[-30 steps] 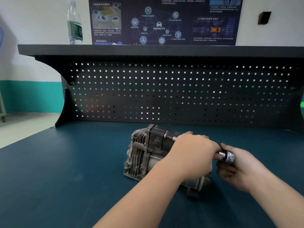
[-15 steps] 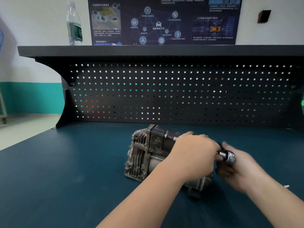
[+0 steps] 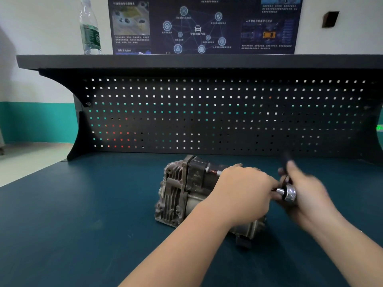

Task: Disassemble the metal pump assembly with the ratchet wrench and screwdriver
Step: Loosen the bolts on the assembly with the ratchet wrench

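Fingers of the right hand (image 3: 306,195) curl round the ratchet wrench (image 3: 287,192), whose shiny round head shows just left of the palm while its dark handle rises, blurred, above the knuckles toward the pegboard. A short chrome extension runs from that head leftward and disappears under the left hand (image 3: 242,193). The left hand lies palm down over the right end of the metal pump assembly (image 3: 182,189), fingers bent over the top of the housing and holding it; what the fingertips touch on the far side cannot be told. The two hands sit just beside each other, nearly touching at the wrench head.

The pump assembly rests on the dark teal worktop (image 3: 83,224), roughly in the middle, its ribbed grey casting facing left and a darker block on top toward the rear. A thin threaded rod shows along its side beneath the left wrist. Behind it stands a black pegboard (image 3: 207,112) with rows of small square holes, topped by a black shelf (image 3: 186,61). A clear water bottle (image 3: 90,30) with a green label stands on the shelf at the left, beside a dark wall poster (image 3: 203,25) of diagrams.
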Available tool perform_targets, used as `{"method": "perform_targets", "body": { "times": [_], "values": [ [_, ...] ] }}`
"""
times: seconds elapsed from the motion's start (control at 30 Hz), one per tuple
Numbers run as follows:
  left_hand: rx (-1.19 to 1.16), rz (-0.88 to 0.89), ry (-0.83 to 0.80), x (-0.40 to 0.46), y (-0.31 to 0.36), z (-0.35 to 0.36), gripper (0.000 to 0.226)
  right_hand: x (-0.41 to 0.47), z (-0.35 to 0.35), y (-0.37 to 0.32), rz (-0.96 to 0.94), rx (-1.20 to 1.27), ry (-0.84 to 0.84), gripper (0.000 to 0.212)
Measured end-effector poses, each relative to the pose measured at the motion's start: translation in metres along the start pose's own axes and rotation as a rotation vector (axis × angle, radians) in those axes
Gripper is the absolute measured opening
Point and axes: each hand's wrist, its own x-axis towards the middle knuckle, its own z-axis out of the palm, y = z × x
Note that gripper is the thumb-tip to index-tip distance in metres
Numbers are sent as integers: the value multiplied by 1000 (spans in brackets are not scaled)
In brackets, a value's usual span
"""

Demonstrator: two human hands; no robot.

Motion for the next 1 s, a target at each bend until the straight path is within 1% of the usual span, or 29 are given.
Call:
{"method": "perform_targets", "body": {
  "times": [0.03,0.07,0.1,0.13,0.17,0.2,0.23,0.27,0.3,0.33,0.37,0.4,0.43,0.5,0.53,0.57,0.6,0.63,0.67,0.7,0.73,0.77,0.8,0.83,0.87,0.9,0.97,1.0],
  "values": [
    [-5,-6,0,0,0,-2,19,-1,0,-6,-251,-134,24,33],
    [10,-7,-3,0,1,-3,20,-2,-2,-11,-495,-280,5,33],
    [25,-8,-3,0,1,-3,20,-5,-2,-15,-680,-396,-34,32],
    [33,-7,4,0,1,-4,18,-7,-2,-16,-759,-442,-58,32],
    [37,-7,10,0,2,-3,17,-9,-2,-14,-759,-458,-37,32],
    [38,-6,13,-1,2,-2,15,-10,-2,-11,-701,-460,22,34],
    [37,-7,16,-1,2,-1,15,-9,-2,-9,-554,-425,92,35],
    [41,-13,23,-1,2,0,15,-7,-2,-6,-313,-333,127,36],
    [49,-21,28,-1,2,0,15,-5,-2,-2,-36,-207,82,35],
    [57,-25,28,-1,1,0,16,-4,0,1,196,-63,7,34],
    [62,-22,20,0,1,0,17,-2,1,2,309,12,-37,33],
    [63,-12,6,0,0,-1,19,0,1,2,311,25,-40,33],
    [50,-5,-11,0,0,-3,22,0,-1,0,185,-20,-19,34],
    [-7,-8,-45,0,1,-8,27,-3,-3,-7,-320,-289,56,36],
    [-27,-14,-56,0,1,-11,26,-6,-2,-12,-568,-413,39,35],
    [-26,-19,-62,0,1,-12,23,-11,-1,-15,-731,-459,-10,33],
    [-8,-23,-59,0,2,-12,20,-13,-1,-15,-793,-442,-32,31],
    [21,-21,-52,0,3,-10,18,-13,-1,-12,-795,-442,-2,31],
    [57,-9,-46,-1,3,-7,16,-14,-1,-8,-735,-446,51,32],
    [87,4,-42,-1,3,-4,14,-12,-1,-5,-593,-431,98,33],
    [100,8,-31,-1,2,-2,14,-9,-1,-2,-348,-338,113,34],
    [93,1,-15,-1,2,-1,13,-6,-2,1,-68,-197,70,35],
    [84,-10,-1,-1,2,-1,12,-3,-1,2,150,-57,11,35],
    [75,-16,6,-1,2,-2,12,-1,-1,3,256,2,-26,35],
    [69,-14,3,-1,2,-4,14,1,-1,1,247,2,-33,34],
    [50,-13,-12,-1,2,-5,16,2,-2,0,117,-35,-19,34],
    [-16,-21,-51,0,2,-7,20,-1,-5,-9,-325,-205,11,35],
    [-28,-21,-53,1,1,-7,22,-4,-5,-14,-534,-305,-16,35]
  ]
}}
